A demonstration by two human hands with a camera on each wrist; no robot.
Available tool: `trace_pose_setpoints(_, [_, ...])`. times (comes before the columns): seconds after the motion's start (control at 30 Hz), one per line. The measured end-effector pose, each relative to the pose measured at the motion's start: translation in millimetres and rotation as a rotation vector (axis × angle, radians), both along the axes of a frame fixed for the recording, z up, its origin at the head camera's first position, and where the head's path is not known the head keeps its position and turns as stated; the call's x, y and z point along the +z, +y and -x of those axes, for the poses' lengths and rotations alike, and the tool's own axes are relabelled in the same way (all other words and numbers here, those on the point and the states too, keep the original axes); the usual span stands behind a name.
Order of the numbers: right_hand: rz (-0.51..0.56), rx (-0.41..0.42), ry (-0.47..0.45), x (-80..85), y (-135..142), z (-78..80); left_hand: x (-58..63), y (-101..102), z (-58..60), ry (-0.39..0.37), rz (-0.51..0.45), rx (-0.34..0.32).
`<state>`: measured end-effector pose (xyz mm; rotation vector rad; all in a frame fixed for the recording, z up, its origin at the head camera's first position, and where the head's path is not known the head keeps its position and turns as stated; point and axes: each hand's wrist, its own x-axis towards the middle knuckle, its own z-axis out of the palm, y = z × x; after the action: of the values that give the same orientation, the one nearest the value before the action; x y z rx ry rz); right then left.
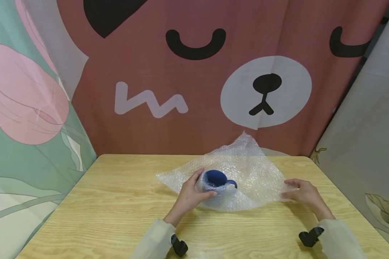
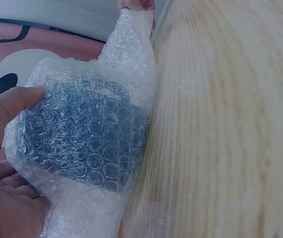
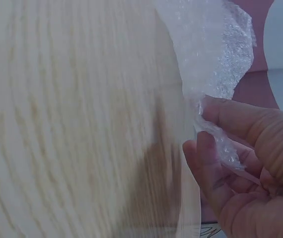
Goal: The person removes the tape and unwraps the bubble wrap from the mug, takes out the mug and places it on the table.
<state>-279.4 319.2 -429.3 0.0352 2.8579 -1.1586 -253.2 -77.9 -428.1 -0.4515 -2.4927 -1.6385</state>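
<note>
A dark blue mug (image 1: 215, 177) stands on the table with bubble wrap (image 1: 251, 172) folded around its near and left sides. Its open top and its handle, which points right, show above the wrap. My left hand (image 1: 192, 192) grips the mug through the wrap, thumb at the near side and fingers round the left. In the left wrist view the mug's wall shows blue through the bubbles. My right hand (image 1: 303, 194) pinches the right corner of the sheet between thumb and fingers. The far corner of the sheet rises to a peak behind the mug.
The wood-grain table (image 1: 116, 201) reaches back to a hanging curtain (image 1: 142, 133) with a brown cartoon face. More patterned cloth (image 1: 360, 144) hangs at the right, and a floral cloth (image 1: 26, 162) at the left. Each wrist carries a small black camera (image 1: 179, 246).
</note>
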Motion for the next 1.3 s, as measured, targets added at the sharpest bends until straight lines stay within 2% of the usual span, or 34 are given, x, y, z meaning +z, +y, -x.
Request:
trace_pose_setpoints(0.47, [-0.146, 0.032, 0.03, -1.3, -4.1, -1.6, 1.7, -0.5, -0.8, 0.011, -0.007, -0.007])
trace_pose_setpoints(0.8, [-0.185, 0.022, -0.009, 0.1, -7.0, -0.2, 3.6, -3.3, -2.2, 0.001, -0.002, -0.011])
trace_pose_setpoints(1.07, [-0.214, 0.037, 0.009, 0.8, -5.8, -4.1, 1.6, -3.0, -1.3, 0.031, 0.012, -0.019])
trace_pose_setpoints(1.3, [-0.211, 0.041, 0.053, 0.9, -4.5, -6.6, 6.5, -5.5, -2.4, 0.036, 0.018, -0.019])
